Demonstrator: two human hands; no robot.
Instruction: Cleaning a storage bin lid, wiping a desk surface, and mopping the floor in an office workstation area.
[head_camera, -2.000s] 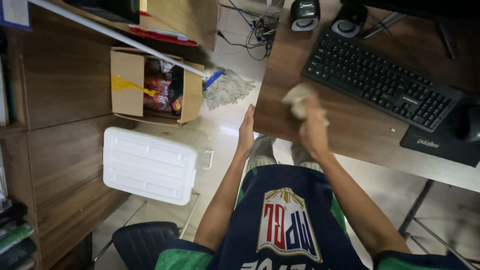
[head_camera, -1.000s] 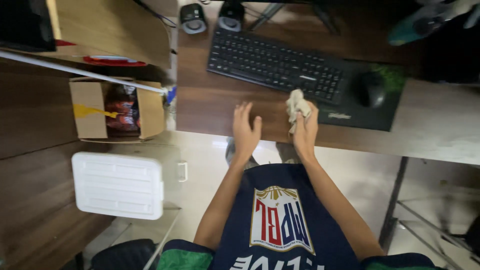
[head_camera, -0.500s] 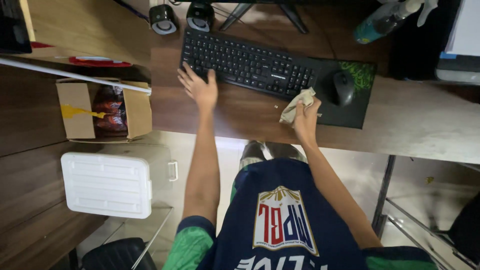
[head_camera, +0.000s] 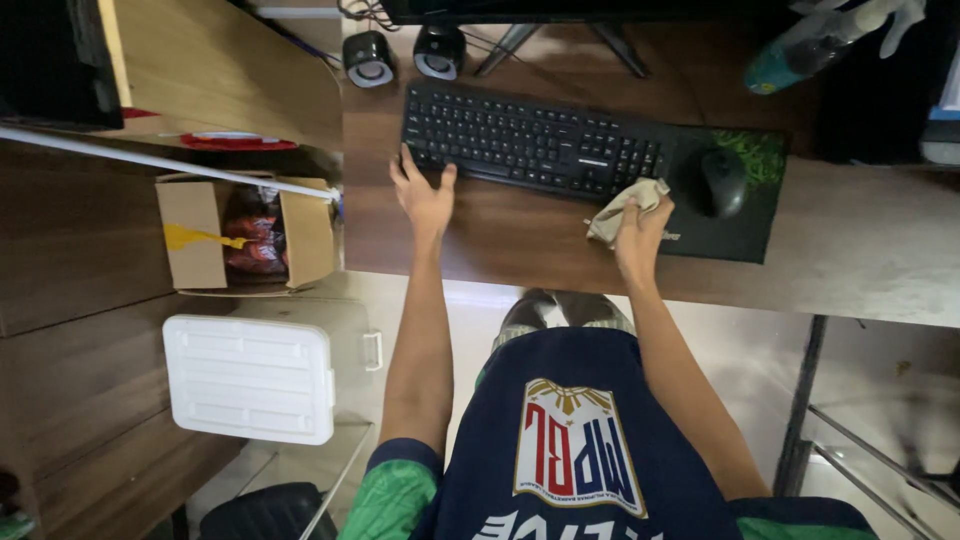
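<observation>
Head view, left to right: white ribbed plastic bin (head_camera: 248, 378) on floor; above it open cardboard box (head_camera: 245, 234) with yellow tape strip, red-orange packets inside. Left hand (head_camera: 424, 194) spread wide, fingers on near-left corner of black keyboard (head_camera: 535, 142) on wooden desk (head_camera: 520, 235). Right hand (head_camera: 640, 236) clutches crumpled beige cloth (head_camera: 625, 205) at keyboard's front edge, beside black mouse (head_camera: 722, 182) on dark mousepad (head_camera: 735, 215).

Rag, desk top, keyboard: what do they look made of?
Rag: soft beige cloth, going by how it crumples in the right hand.
Desk top: brown wood grain with a dull sheen, possibly laminate.
Keyboard: matte black, likely plastic; the left hand touches its corner.
</observation>
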